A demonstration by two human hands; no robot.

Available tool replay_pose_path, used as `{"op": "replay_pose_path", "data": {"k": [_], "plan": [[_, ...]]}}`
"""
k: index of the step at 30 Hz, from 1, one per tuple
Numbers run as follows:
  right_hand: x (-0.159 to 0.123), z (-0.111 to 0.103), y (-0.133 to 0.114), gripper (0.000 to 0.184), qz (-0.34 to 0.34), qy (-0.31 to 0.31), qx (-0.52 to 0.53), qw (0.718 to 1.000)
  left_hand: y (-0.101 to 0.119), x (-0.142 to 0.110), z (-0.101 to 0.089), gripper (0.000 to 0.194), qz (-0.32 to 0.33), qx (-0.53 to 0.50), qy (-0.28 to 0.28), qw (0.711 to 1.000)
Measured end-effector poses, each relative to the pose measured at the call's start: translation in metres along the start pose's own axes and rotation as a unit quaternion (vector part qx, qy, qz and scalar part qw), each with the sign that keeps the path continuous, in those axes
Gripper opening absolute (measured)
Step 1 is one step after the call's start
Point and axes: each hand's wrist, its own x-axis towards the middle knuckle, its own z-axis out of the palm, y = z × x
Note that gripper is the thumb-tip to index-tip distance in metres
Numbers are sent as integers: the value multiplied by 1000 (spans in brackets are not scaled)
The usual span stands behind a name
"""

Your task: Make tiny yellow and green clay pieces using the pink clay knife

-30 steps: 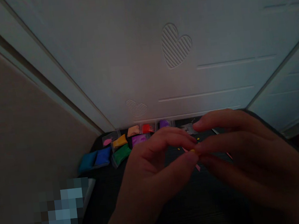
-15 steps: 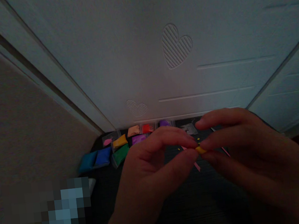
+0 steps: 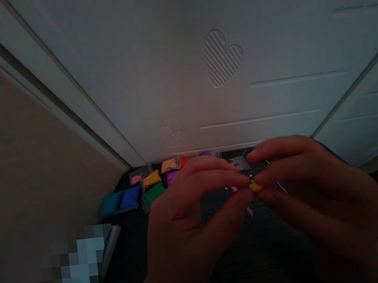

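A small lump of yellow modelling clay [image 3: 256, 186] is held up over the dark table. My right hand [image 3: 329, 190] pinches it between thumb and fingers from the right, its index finger raised apart. From the left, the thumb and a fingertip of my left hand [image 3: 190, 218] close on the clay's other end. Tiny yellow bits [image 3: 251, 176] lie on the table just behind the fingertips. Below and beyond the hands a pink strip [image 3: 249, 210] lies partly hidden, and a thin pink stick [image 3: 281, 187] shows beside my right hand.
Packets of coloured clay, such as the blue packet [image 3: 129, 198] and green packet [image 3: 154, 196], lie at the table's back left. A clear bag [image 3: 239, 163] lies behind the hands. A white panel with embossed hearts [image 3: 222, 59] rises behind the table [image 3: 242, 262]. A blurred-out device [image 3: 86, 260] stands at lower left.
The clay has turned slightly and moved a little to the right and up between the fingertips. My left hand's fingers have shifted and now arch wider from the thumb.
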Motion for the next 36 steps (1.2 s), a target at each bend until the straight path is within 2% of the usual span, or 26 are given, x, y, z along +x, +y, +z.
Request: {"op": "replay_pose_path", "data": {"k": [6, 12, 18, 36], "plan": [[1, -3, 1, 23, -14, -19, -11, 1000, 0, -1, 1, 21, 20, 13, 4, 1000], [0, -1, 0, 22, -2, -4, 4, 1000, -1, -2, 2, 21, 39, 27, 12, 999], [2, -2, -1, 26, 0, -28, 3, 1000, -2, -1, 2, 22, 74, 40, 14, 996], [1, -3, 0, 25, 7, -33, 6, 999, -3, -2, 2, 24, 66, 29, 20, 997]]}}
